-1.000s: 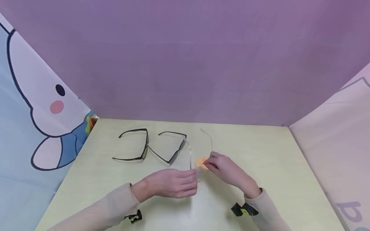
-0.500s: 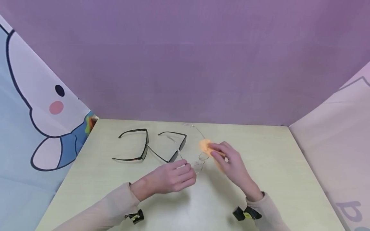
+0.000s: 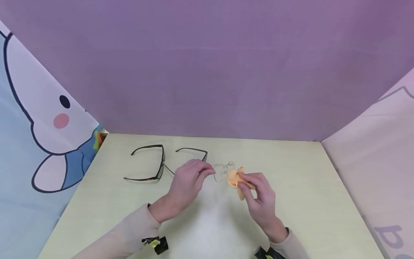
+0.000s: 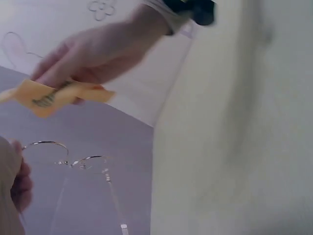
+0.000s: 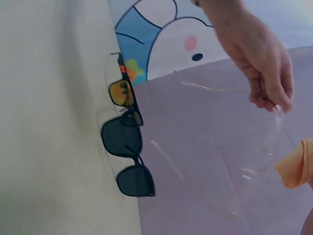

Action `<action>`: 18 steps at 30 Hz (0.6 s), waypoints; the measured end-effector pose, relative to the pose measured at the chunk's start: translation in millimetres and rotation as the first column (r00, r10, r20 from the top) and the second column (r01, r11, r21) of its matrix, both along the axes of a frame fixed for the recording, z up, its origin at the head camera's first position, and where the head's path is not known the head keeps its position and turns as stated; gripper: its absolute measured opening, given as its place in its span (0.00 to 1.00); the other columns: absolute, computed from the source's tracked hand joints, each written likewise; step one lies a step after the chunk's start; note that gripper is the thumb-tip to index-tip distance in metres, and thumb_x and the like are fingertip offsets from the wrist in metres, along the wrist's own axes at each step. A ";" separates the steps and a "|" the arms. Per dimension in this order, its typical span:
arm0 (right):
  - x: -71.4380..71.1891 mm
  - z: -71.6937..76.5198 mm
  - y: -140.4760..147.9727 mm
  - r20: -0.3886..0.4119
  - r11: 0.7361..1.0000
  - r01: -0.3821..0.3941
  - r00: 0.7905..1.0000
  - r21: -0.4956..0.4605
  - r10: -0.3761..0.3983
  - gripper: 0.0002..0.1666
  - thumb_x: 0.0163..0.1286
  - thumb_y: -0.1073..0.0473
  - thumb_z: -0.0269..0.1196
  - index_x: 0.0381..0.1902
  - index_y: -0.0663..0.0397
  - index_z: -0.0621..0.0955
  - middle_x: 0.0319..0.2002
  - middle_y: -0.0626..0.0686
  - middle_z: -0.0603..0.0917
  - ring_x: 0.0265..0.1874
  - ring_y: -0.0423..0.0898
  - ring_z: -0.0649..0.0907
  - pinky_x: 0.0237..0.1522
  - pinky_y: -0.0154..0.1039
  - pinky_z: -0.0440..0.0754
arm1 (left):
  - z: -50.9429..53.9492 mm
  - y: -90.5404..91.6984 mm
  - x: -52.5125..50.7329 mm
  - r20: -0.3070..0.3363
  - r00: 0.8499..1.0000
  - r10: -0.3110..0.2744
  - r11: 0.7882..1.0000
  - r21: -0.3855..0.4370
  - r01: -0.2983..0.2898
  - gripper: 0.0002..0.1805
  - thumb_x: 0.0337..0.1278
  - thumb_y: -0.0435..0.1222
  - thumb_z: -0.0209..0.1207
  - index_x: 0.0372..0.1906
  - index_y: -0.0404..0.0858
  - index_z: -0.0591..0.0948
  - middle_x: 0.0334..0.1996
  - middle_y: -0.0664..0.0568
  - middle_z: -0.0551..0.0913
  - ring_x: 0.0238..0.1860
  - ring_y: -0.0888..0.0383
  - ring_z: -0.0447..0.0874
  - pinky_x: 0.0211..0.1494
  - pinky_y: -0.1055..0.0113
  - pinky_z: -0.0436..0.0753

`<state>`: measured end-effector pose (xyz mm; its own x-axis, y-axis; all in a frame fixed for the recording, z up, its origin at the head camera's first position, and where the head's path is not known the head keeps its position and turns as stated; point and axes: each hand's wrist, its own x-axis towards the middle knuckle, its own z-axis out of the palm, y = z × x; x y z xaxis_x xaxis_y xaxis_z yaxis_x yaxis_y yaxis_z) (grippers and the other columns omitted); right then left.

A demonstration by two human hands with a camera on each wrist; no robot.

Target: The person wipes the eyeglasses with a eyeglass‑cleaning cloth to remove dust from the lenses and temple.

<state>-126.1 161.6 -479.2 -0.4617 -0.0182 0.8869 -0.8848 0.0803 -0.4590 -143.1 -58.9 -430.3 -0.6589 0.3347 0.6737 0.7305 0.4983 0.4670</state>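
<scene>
My left hand (image 3: 185, 189) pinches a pair of thin wire-framed eyeglasses (image 4: 70, 164) at one side of the frame, above the table. They have clear lenses and slim metal temples, faint in the head view. To their right, my right hand (image 3: 262, 201) holds a folded orange cleaning cloth (image 3: 233, 178) between thumb and fingers. In the left wrist view the cloth shows dark print and hangs apart from the lenses. Blur hides much of the eyeglasses in the right wrist view.
Black-framed glasses with amber lenses (image 5: 121, 93) lie unfolded at the table's left. Beside them are dark sunglasses (image 5: 122, 137), partly behind my left hand in the head view. A purple backdrop (image 3: 207, 72) rises behind the pale table (image 3: 291, 172); printed cloths flank it.
My left hand has moved up and turned, swinging the eyeglasses round. The cloth in my right hand has come off the eyeglasses and now stands to their right.
</scene>
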 end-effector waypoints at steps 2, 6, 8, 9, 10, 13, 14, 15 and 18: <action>1.3 -3.4 -3.6 -0.014 0.999 0.030 0.999 0.034 -0.029 0.18 0.76 0.62 0.63 0.44 0.81 0.80 0.38 0.62 0.82 0.41 0.40 0.83 0.48 0.25 0.83 | 7.2 0.6 2.6 0.206 0.979 0.014 0.997 0.077 -0.031 0.02 0.64 0.32 0.67 0.37 0.37 0.87 0.31 0.54 0.88 0.31 0.63 0.83 0.36 0.71 0.85; 3.3 -7.0 -8.0 -0.015 0.997 0.050 0.999 0.066 -0.049 0.18 0.76 0.61 0.63 0.44 0.78 0.80 0.38 0.62 0.82 0.41 0.41 0.83 0.48 0.26 0.83 | 22.4 0.2 5.3 0.597 0.792 -0.132 0.956 0.288 -0.058 0.05 0.68 0.29 0.64 0.42 0.31 0.87 0.35 0.46 0.90 0.34 0.62 0.87 0.41 0.66 0.89; 4.0 -7.2 -9.1 -0.009 0.996 0.053 0.999 0.071 -0.053 0.18 0.76 0.60 0.63 0.43 0.78 0.81 0.38 0.62 0.83 0.41 0.42 0.83 0.49 0.26 0.83 | 27.2 -1.2 5.1 0.726 0.630 -0.275 0.900 0.424 -0.096 0.09 0.69 0.27 0.62 0.48 0.24 0.83 0.40 0.40 0.89 0.38 0.59 0.89 0.47 0.63 0.89; 4.3 -7.1 -9.5 -0.005 0.996 0.053 0.999 0.071 -0.053 0.18 0.76 0.60 0.63 0.44 0.78 0.81 0.38 0.62 0.82 0.41 0.41 0.83 0.49 0.26 0.83 | 28.7 -2.0 4.8 0.765 0.542 -0.348 0.863 0.488 -0.134 0.11 0.70 0.26 0.60 0.51 0.21 0.81 0.42 0.37 0.88 0.40 0.57 0.90 0.50 0.62 0.89; 4.5 -6.8 -9.7 0.001 0.996 0.055 0.998 0.073 -0.056 0.18 0.76 0.60 0.63 0.44 0.77 0.81 0.38 0.62 0.82 0.41 0.41 0.83 0.49 0.26 0.83 | 29.3 -2.9 4.6 0.788 0.454 -0.416 0.823 0.539 -0.180 0.13 0.71 0.25 0.58 0.53 0.18 0.78 0.44 0.36 0.87 0.42 0.56 0.90 0.53 0.62 0.88; 4.6 -5.5 -10.0 0.008 0.996 0.057 0.998 0.063 -0.058 0.18 0.77 0.61 0.62 0.45 0.78 0.81 0.37 0.62 0.82 0.41 0.40 0.83 0.48 0.25 0.83 | 27.5 -4.5 4.1 0.808 0.270 -0.524 0.739 0.589 -0.327 0.17 0.73 0.25 0.56 0.58 0.17 0.73 0.45 0.40 0.85 0.45 0.55 0.89 0.58 0.63 0.85; 4.4 -4.9 -9.9 0.009 0.997 0.053 0.999 0.053 -0.054 0.18 0.77 0.61 0.62 0.46 0.78 0.81 0.37 0.62 0.81 0.40 0.40 0.83 0.47 0.25 0.83 | 26.4 -4.2 4.3 0.812 0.245 -0.530 0.729 0.584 -0.358 0.17 0.73 0.26 0.56 0.59 0.18 0.74 0.45 0.43 0.85 0.45 0.56 0.88 0.58 0.64 0.85; 4.2 -4.1 -9.9 0.009 0.998 0.053 0.999 0.044 -0.054 0.18 0.76 0.61 0.62 0.46 0.79 0.81 0.37 0.62 0.81 0.40 0.40 0.82 0.47 0.25 0.83 | 25.0 -3.6 4.4 0.816 0.232 -0.529 0.723 0.577 -0.381 0.16 0.74 0.27 0.56 0.58 0.19 0.75 0.43 0.46 0.84 0.45 0.58 0.87 0.58 0.67 0.85; 4.0 -1.6 -10.3 0.012 0.999 0.043 0.999 0.013 -0.043 0.18 0.76 0.62 0.62 0.47 0.80 0.81 0.37 0.62 0.81 0.40 0.39 0.82 0.45 0.24 0.82 | 20.9 -0.2 5.7 0.825 0.259 -0.503 0.710 0.565 -0.421 0.11 0.74 0.29 0.57 0.53 0.25 0.79 0.40 0.52 0.84 0.43 0.60 0.83 0.51 0.71 0.83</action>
<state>-122.1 151.2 -480.7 -0.4729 -0.0090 0.8811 -0.8748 0.1237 -0.4683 -137.4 -59.1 -409.4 -0.8971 0.2363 -0.3733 -0.4266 -0.2438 0.8710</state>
